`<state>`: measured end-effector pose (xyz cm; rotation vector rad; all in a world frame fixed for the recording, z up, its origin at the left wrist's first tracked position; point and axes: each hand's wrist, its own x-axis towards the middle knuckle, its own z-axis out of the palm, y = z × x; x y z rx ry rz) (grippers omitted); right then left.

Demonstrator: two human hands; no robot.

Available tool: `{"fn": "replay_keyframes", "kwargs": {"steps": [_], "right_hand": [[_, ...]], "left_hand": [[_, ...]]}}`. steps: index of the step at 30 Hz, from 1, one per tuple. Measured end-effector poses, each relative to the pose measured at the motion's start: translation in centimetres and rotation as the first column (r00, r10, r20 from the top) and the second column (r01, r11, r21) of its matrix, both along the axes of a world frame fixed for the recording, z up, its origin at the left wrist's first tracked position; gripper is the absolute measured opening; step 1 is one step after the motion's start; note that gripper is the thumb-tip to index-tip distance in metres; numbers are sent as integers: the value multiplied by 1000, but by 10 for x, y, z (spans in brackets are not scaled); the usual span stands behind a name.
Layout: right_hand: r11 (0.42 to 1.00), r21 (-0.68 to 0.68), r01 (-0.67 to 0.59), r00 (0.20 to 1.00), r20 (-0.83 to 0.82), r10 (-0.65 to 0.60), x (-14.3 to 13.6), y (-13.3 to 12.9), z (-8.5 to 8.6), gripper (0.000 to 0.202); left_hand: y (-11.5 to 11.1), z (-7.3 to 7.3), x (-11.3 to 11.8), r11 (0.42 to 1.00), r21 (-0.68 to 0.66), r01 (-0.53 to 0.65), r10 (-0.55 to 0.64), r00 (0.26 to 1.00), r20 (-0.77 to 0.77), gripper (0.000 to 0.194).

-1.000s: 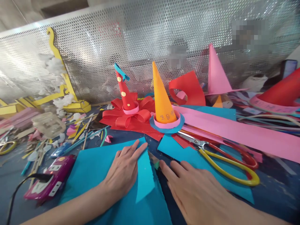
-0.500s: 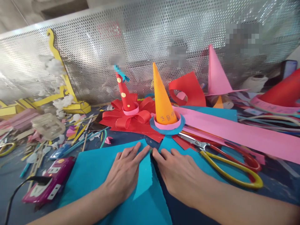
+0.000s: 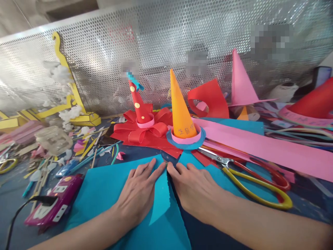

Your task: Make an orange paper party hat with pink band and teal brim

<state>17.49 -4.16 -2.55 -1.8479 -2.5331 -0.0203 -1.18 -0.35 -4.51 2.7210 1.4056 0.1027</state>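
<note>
A large sheet of blue paper lies on the dark table, a strip along its right edge folded over. My left hand rests on the sheet with its fingers spread. At the top corner of the folded edge, my right hand has its fingers curled, and the fingertips of both hands almost meet there. What the right fingertips hold is too small to make out. Just beyond stands an orange paper cone hat with a pink band and blue brim. Scissors with red and yellow handles lie right of my right hand.
A purple power strip with a black cable lies at left, near a glass jar and scraps. Behind are a red dotted hat, a pink hat and a perforated metal screen. A long pink strip crosses the right side.
My right hand has shifted slightly left, closer to my left fingertips. My left hand and the blue sheet look nearly unchanged.
</note>
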Motion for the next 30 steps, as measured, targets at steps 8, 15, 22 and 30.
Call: {"fn": "replay_keyframes", "kwargs": {"steps": [8,15,22,30], "right_hand": [[1000,-21,8,1000,5,-7,-1,0,2,53],[999,-42,23,999,27,-22,-2,3,2,54],[1000,13,11,999,43,-11,-3,5,-2,51],[1000,12,22,998,56,-23,-2,2,-1,52]], "left_hand": [[-2,6,1,1000,-30,-6,5,1000,-24,67],[-2,5,1,1000,-18,6,-6,1000,-25,70],[-3,0,0,1000,-1,2,-2,1000,-20,69],[-1,3,1,1000,-21,-5,4,999,-40,70]]}}
